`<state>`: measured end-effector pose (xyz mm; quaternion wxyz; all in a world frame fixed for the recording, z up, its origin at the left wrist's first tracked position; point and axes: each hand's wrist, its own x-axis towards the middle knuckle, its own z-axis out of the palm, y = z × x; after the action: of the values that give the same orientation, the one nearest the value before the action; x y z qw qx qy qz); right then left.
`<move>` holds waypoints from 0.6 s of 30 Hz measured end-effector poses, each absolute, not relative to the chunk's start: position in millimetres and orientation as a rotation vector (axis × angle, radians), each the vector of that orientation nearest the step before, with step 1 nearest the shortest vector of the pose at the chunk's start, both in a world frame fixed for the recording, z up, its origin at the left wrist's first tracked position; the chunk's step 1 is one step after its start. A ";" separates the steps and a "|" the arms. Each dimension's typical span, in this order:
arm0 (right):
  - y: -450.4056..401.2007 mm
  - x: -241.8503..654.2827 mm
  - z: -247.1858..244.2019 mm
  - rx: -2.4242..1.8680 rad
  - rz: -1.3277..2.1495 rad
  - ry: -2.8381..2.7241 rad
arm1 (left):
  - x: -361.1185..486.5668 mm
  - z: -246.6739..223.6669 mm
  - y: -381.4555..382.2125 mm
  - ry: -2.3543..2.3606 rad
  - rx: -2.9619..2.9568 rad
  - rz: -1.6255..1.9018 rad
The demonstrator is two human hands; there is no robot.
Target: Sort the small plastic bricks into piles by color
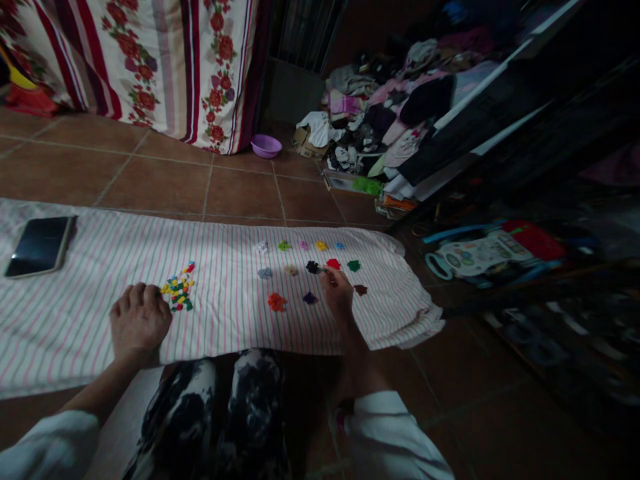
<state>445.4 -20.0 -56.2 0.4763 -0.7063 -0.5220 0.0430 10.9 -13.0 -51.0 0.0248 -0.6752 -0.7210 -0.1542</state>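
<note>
My left hand (140,319) rests palm down on the striped cloth (225,327), fingers bent and slightly apart, with no object visible in it. Against its thumb side lies a mixed heap of small coloured pieces (179,291), mostly yellow, green, white and red. Farther right, the fingertips of my right hand (338,288) are pinched together between the small black pile (313,267) and the red pile (333,264). Whatever the pinch holds is too small to make out. Around that hand are orange (277,302), dark purple (310,298), brown (361,290) and green (354,265) piles.
More small piles, including grey (265,273), beige (291,270) and yellow (321,245), lie along the cloth. A tablet or phone (40,247) lies at the left. Beyond are a purple basin (267,146), a clothes heap (380,113) and a toy panel (493,253).
</note>
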 end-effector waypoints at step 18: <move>-11.3 554.2 -51.0 -2.241 -0.096 -1.044 | 5.5 -59.1 -13.0 -2.182 -2.112 -0.597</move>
<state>554.2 -11.3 -51.0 0.3276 -0.8558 -0.3987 -0.0368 5.5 -13.0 -59.1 0.0232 -0.6823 -0.7048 -0.1927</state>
